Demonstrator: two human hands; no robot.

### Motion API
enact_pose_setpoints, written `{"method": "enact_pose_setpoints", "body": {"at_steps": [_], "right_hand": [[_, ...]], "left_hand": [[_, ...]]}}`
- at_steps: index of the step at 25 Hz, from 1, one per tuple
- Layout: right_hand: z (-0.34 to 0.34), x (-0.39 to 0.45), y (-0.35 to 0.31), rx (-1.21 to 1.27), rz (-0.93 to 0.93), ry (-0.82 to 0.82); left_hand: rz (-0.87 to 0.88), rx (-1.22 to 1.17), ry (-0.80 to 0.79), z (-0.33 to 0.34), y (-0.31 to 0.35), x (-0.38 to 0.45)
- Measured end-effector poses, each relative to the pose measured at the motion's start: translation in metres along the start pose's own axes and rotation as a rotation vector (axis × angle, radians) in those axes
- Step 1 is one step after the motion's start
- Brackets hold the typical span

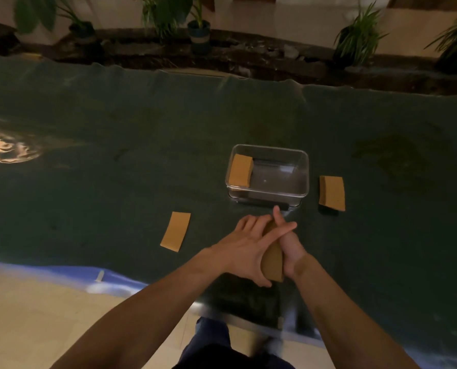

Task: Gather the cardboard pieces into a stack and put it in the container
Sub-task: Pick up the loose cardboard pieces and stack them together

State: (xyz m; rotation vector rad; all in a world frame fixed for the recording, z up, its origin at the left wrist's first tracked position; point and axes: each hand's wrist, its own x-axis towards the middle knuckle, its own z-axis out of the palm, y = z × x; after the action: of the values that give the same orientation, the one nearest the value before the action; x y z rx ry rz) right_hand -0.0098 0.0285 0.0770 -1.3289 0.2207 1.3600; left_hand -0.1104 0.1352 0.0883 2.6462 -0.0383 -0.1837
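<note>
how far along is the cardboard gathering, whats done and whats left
Partly done. One cardboard piece already leans inside the clear container, at its left end. In hand: the left hand and right hand press together on held cardboard; how many pieces cannot be told. Left: the piece on the cloth to the left and the piece right of the container still lie loose, so the stack is not yet complete or placed.

the green cloth (115,155) over the table looks matt and slightly fuzzy. the container (302,166) at frame centre is clear glossy plastic with bright glints. the cardboard pieces, like the one at lower left (175,231), are matt tan paperboard. the floor tiles (35,315) look smooth.
</note>
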Motion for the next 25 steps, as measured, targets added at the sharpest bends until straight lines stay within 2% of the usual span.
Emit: {"method": "enact_pose_setpoints", "body": {"at_steps": [5, 8, 11, 14, 17, 21, 25], "right_hand": [[0.049, 0.023, -0.004, 0.033, 0.01, -0.019], [0.073, 0.035, -0.002, 0.04, 0.021, 0.036], [0.096, 0.044, 0.005, 0.088, 0.026, -0.002], [0.114, 0.052, 0.01, 0.044, 0.037, 0.085], [0.116, 0.058, 0.01, 0.068, 0.071, 0.029], [0.112, 0.067, 0.004, 0.08, 0.105, 0.106], [0.123, 0.077, 0.011, 0.125, 0.119, 0.128]], "left_hand": [[-0.034, 0.01, 0.021, -0.022, -0.049, -0.012], [-0.043, -0.007, 0.009, -0.029, -0.074, -0.02], [-0.118, -0.042, -0.009, -0.034, -0.099, -0.026], [-0.172, -0.118, -0.071, -0.038, -0.119, -0.028], [-0.119, -0.119, -0.065, -0.035, -0.127, -0.032], [0.031, -0.092, -0.077, -0.019, -0.123, -0.044], [0.028, -0.091, -0.07, -0.013, -0.138, -0.05]]}}
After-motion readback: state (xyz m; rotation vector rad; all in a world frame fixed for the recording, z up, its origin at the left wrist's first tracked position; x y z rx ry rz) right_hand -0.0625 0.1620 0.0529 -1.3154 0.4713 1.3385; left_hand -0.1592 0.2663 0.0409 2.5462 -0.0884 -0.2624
